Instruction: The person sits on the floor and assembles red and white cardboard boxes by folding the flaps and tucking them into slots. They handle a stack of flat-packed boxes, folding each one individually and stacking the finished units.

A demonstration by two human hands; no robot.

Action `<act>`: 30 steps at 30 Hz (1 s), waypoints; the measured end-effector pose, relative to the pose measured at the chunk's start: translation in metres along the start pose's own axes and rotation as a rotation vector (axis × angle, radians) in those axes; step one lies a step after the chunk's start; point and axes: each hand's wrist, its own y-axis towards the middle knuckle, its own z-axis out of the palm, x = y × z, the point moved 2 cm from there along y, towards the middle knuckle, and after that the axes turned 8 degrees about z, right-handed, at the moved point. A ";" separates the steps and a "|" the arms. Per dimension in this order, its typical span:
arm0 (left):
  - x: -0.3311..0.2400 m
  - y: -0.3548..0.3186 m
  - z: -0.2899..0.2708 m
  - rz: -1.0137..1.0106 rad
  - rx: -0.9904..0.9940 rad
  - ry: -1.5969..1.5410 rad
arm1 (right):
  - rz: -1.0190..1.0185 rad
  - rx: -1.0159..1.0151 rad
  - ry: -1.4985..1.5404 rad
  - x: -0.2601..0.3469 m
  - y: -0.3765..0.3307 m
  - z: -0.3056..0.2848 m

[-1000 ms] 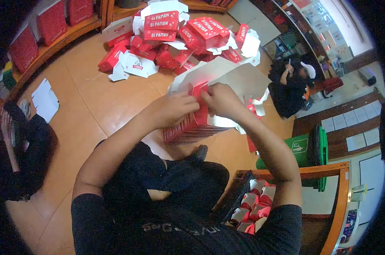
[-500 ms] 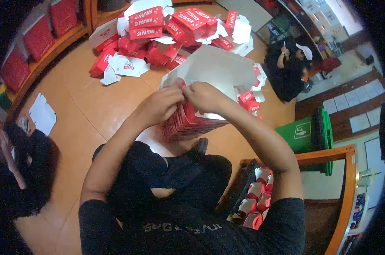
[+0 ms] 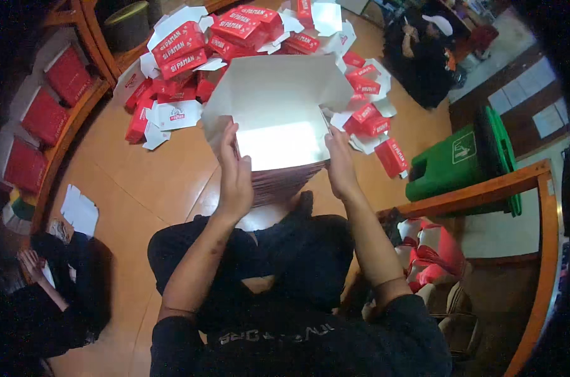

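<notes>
Now apart, left hand and right hand grip opposite sides of the white carton; left-corner work seems finished.

The carton lay on a stack, boxes piled on the floor behind, a bin at right.

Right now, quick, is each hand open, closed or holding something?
Left hand: open, against the left side of the top carton; firm grip unclear.
Right hand: open, against the top carton's right side; firm grip unclear.
</notes>
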 end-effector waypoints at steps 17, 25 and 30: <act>-0.013 -0.027 -0.069 -0.056 -0.062 0.234 | 0.187 -0.093 0.546 -0.100 0.088 -0.005; -0.025 -0.020 -0.059 0.082 -0.068 0.465 | -0.472 -0.395 -0.256 -0.077 0.294 0.034; -0.028 -0.037 -0.071 0.051 -0.068 0.528 | -0.641 -0.490 -0.386 -0.021 0.397 0.073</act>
